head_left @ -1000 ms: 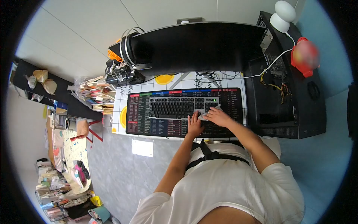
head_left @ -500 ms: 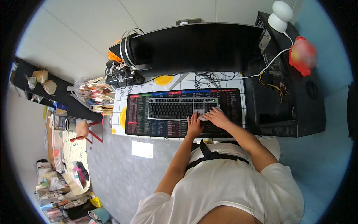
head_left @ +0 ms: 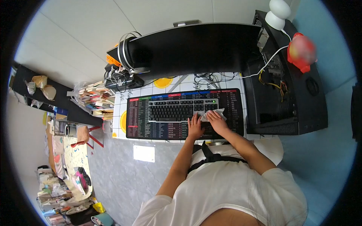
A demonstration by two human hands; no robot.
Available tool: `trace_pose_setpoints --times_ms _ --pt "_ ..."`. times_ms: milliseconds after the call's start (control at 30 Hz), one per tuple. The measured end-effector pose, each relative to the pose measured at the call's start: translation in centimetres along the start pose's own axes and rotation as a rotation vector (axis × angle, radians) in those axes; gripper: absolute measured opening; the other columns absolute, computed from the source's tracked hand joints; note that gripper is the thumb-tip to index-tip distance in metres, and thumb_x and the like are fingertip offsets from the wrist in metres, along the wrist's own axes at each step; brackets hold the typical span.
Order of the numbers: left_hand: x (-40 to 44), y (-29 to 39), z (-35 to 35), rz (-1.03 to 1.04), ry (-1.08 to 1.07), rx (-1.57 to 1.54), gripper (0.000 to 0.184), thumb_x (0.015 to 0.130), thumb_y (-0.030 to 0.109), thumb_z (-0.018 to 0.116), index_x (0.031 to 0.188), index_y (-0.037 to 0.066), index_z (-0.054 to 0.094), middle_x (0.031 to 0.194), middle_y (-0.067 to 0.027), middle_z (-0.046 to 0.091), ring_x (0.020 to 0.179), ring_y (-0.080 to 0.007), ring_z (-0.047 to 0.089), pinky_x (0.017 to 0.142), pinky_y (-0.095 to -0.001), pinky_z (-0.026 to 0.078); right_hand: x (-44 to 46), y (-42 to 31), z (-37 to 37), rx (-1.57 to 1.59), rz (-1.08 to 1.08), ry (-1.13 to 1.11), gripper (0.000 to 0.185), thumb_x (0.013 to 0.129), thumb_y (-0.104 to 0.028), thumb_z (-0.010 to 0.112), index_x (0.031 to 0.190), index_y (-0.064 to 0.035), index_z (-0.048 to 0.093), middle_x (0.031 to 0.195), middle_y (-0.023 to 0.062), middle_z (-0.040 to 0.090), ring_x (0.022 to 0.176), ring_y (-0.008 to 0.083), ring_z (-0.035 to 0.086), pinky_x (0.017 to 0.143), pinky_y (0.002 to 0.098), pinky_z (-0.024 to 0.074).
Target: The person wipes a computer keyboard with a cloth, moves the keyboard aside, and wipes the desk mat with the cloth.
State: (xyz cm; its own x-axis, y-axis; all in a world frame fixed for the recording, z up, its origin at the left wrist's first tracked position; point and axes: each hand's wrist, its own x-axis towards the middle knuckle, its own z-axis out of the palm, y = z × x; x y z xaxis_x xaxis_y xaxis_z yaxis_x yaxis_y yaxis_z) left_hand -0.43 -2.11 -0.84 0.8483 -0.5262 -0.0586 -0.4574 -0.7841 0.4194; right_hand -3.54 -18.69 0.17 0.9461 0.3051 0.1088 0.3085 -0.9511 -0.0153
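A keyboard (head_left: 171, 110) with black keys and a light frame lies on a dark printed desk mat (head_left: 158, 131). At its lower right part my left hand (head_left: 195, 127) rests with fingers spread, the tips on the front edge. My right hand (head_left: 217, 122) presses a crumpled white tissue (head_left: 220, 111) onto the right end of the keyboard. Part of the tissue pokes out beyond the fingers and toward my left hand; the keys beneath it are hidden. A small green light shows at the keyboard's upper right corner.
Behind the mat stands a wide black monitor (head_left: 188, 49), with headphones (head_left: 124, 52) at its left end and loose cables (head_left: 205, 80) below. A black computer case (head_left: 301, 101) borders the right side, carrying a white rounded device (head_left: 277, 15) and a red object (head_left: 301, 52). Stacked books (head_left: 98, 96) are at left.
My right hand has shifted slightly down and left over the keyboard's right end, and more of the tissue shows. My left hand stays nearly in place. The whole view has shifted slightly.
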Motion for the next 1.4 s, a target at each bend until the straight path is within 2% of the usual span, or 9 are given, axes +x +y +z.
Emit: trace_pose_setpoints --times_ms 333,533,700,933,1000,1067,1133,1300,1400 --pt "-0.1 0.1 -0.5 0.013 -0.005 -0.005 0.073 0.062 0.023 0.063 0.127 0.019 0.03 0.137 -0.0103 0.021 0.127 -0.0261 0.018 0.102 -0.0496 0.007 -1.2 0.1 -0.2 0.018 -0.036 -0.003 0.043 0.081 -0.013 0.036 0.124 -0.0057 0.038 0.13 0.0061 0.037 0.124 0.0186 0.029 0.104 0.0335 0.0181" --pt "0.2 0.1 -0.6 0.04 0.031 -0.029 0.071 0.065 0.022 0.063 0.128 0.018 0.03 0.136 -0.0112 0.021 0.127 -0.0267 0.018 0.102 -0.05 0.007 -0.7 0.2 -0.8 0.199 0.047 0.021 0.042 0.078 -0.007 0.04 0.12 -0.0057 0.042 0.124 0.0059 0.044 0.123 0.0194 0.03 0.104 0.0347 0.0178" --pt "-0.2 -0.2 -0.4 0.028 -0.053 -0.018 0.067 0.066 0.024 0.063 0.124 0.011 0.03 0.137 -0.0128 0.017 0.128 -0.0288 0.015 0.101 -0.0517 0.007 0.1 -1.9 -2.3 0.306 0.371 0.1 0.043 0.069 0.0 0.052 0.112 -0.0049 0.048 0.107 0.0061 0.053 0.107 0.0239 0.042 0.096 0.0372 0.0288" --pt "-0.1 -0.4 -0.2 0.051 -0.005 -0.005 0.059 0.065 0.025 0.063 0.115 0.008 0.037 0.136 -0.0139 0.019 0.127 -0.0293 0.017 0.101 -0.0512 0.007 1.2 -1.6 -1.8 0.375 0.351 0.074 0.04 0.07 -0.002 0.051 0.11 -0.0056 0.05 0.105 0.0066 0.054 0.104 0.0237 0.043 0.093 0.0366 0.0309" --pt "0.0 -0.4 -0.4 0.077 0.0 0.001 0.059 0.064 0.025 0.063 0.115 0.008 0.037 0.137 -0.0138 0.019 0.127 -0.0295 0.017 0.101 -0.0513 0.007 1.7 -1.5 -1.7 0.228 0.224 0.138 0.039 0.071 -0.005 0.05 0.11 -0.0049 0.05 0.105 0.0064 0.054 0.102 0.0234 0.044 0.092 0.0365 0.0312" --pt "0.2 -0.2 -0.7 0.018 -0.115 0.055 0.064 0.069 0.031 0.061 0.12 0.006 0.032 0.138 -0.0129 0.015 0.128 -0.0298 0.013 0.101 -0.0513 0.006 1.6 -1.6 -2.2 0.214 0.248 0.09 0.038 0.072 -0.006 0.049 0.11 -0.0042 0.05 0.105 0.006 0.054 0.1 0.023 0.045 0.092 0.0365 0.0312" --pt "0.1 -0.3 -0.5 0.021 -0.097 0.054 0.065 0.068 0.032 0.062 0.12 0.006 0.032 0.138 -0.013 0.015 0.128 -0.03 0.013 0.101 -0.0513 0.006 1.6 -1.8 -2.0 0.223 0.416 -0.008 0.038 0.071 -0.005 0.049 0.109 -0.0035 0.051 0.103 0.0069 0.055 0.1 0.0229 0.045 0.092 0.0364 0.0312" --pt "0.2 -0.1 -0.3 0.011 -0.086 0.075 0.066 0.068 0.033 0.062 0.121 0.006 0.033 0.138 -0.0132 0.015 0.128 -0.0299 0.014 0.101 -0.0517 0.005 1.4 -0.9 -1.8 0.292 0.313 0.048 0.044 0.074 -0.006 0.051 0.117 -0.0042 0.045 0.099 0.0102 0.055 0.1 0.0251 0.044 0.09 0.0353 0.0329" --pt "0.1 -0.2 0.1 0.019 -0.049 0.048 0.065 0.068 0.031 0.063 0.121 0.007 0.033 0.138 -0.0131 0.015 0.127 -0.0301 0.014 0.101 -0.0523 0.006 1.4 -0.8 -2.4 0.286 0.324 -0.037 0.046 0.074 -0.005 0.05 0.119 -0.0051 0.044 0.1 0.0106 0.054 0.1 0.025 0.044 0.088 0.0354 0.0342"
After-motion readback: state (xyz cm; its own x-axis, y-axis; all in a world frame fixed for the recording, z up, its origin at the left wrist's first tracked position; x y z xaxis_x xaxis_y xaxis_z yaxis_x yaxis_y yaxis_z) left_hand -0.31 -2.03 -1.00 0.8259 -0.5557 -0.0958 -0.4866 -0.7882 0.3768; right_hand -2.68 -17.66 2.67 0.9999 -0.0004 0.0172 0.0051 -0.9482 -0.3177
